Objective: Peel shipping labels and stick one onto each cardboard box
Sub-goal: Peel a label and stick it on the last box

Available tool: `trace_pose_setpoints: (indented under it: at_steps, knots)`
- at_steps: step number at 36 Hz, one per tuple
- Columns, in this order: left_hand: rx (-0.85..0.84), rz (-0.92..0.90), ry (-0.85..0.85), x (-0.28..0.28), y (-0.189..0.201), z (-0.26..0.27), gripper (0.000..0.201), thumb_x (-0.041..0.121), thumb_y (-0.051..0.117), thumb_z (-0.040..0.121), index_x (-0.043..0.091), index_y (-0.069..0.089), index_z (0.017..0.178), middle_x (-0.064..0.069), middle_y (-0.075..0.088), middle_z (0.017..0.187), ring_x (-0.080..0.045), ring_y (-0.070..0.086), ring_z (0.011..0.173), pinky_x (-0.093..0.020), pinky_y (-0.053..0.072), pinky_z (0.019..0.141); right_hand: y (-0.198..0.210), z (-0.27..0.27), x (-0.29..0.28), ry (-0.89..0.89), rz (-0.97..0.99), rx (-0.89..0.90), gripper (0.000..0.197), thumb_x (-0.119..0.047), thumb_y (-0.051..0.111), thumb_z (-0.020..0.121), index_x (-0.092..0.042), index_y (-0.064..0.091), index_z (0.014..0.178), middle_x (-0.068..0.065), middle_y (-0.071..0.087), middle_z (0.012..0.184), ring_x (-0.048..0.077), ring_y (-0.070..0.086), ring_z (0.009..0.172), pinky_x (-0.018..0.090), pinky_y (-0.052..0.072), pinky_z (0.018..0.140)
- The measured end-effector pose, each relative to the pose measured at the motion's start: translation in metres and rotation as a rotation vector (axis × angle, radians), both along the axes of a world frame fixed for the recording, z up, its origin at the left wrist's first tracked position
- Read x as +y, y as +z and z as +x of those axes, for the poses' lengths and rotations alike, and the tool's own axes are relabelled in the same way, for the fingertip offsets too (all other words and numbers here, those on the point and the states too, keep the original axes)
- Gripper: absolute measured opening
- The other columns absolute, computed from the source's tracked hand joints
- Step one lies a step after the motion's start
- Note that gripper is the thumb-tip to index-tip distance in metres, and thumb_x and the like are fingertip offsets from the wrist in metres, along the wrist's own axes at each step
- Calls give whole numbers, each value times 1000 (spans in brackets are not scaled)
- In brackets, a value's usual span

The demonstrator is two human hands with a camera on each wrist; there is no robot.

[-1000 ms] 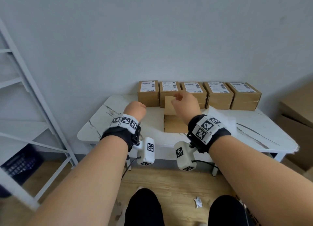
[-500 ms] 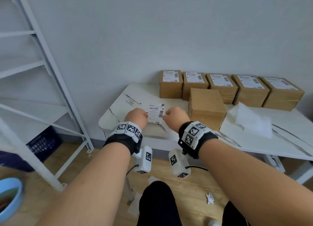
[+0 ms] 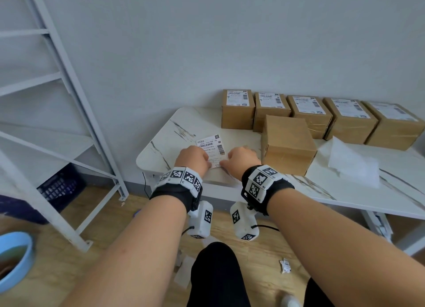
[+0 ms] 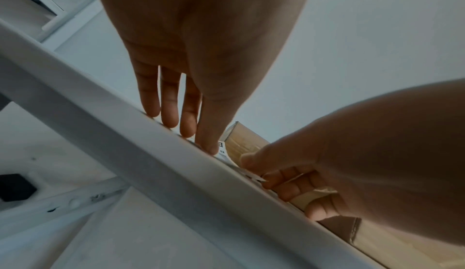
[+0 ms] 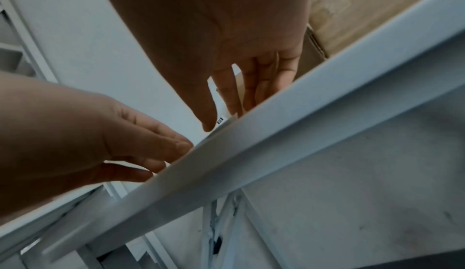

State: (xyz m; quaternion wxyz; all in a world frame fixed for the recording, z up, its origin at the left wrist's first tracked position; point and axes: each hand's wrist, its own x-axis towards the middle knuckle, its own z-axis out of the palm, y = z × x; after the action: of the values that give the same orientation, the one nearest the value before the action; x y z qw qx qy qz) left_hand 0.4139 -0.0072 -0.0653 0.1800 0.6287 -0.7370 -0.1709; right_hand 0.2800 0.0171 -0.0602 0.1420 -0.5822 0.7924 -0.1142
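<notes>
A white shipping label (image 3: 210, 145) lies flat on the marble table (image 3: 165, 132) near its front left corner. My left hand (image 3: 194, 157) rests on the label's left side with straight fingers (image 4: 171, 104) pressing down. My right hand (image 3: 240, 159) is at the label's near right corner, which its thumb and curled fingers (image 4: 276, 177) pinch. To the right of my hands stands a plain cardboard box (image 3: 287, 136) with no label on top. Behind it, along the wall, is a row of several boxes (image 3: 308, 113), each with a label on top.
A pile of white backing sheets (image 3: 351, 161) lies on the table to the right of the plain box. A white metal shelf rack (image 3: 69, 88) stands at the left, with a dark crate (image 3: 59, 187) under it. A blue bowl (image 3: 13, 258) and paper scraps (image 3: 285, 265) are on the floor.
A second ago my right hand was at the plain box. Both hands then came to the label at the table's front left, where the left fingers now press it flat.
</notes>
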Motion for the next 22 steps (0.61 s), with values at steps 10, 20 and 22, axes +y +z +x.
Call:
trace_pose_setpoints:
  at_steps: [10,20,22]
  knots:
    - [-34,-19,7,7,-2,-7,31,40,73,78,24,69,103,-6,62,116,-26,53,112,-40,48,94,6,1,6,-79,-25,-157,14,-19,54,88,-7,58,96,13,61,103,30,60,98,33,51,76]
    - [-55,19,-37,6,2,-4,29,42,75,76,22,67,97,-4,59,117,-27,50,113,-38,46,94,7,-7,-1,-145,-36,-373,6,-8,55,90,-8,57,84,5,58,82,21,57,71,23,43,54]
    - [-54,34,-47,7,3,-3,28,43,76,74,24,66,92,-4,59,116,-27,51,110,-38,47,93,9,-10,0,-159,-35,-400,15,-9,60,90,-5,62,104,8,63,98,24,64,90,25,47,67]
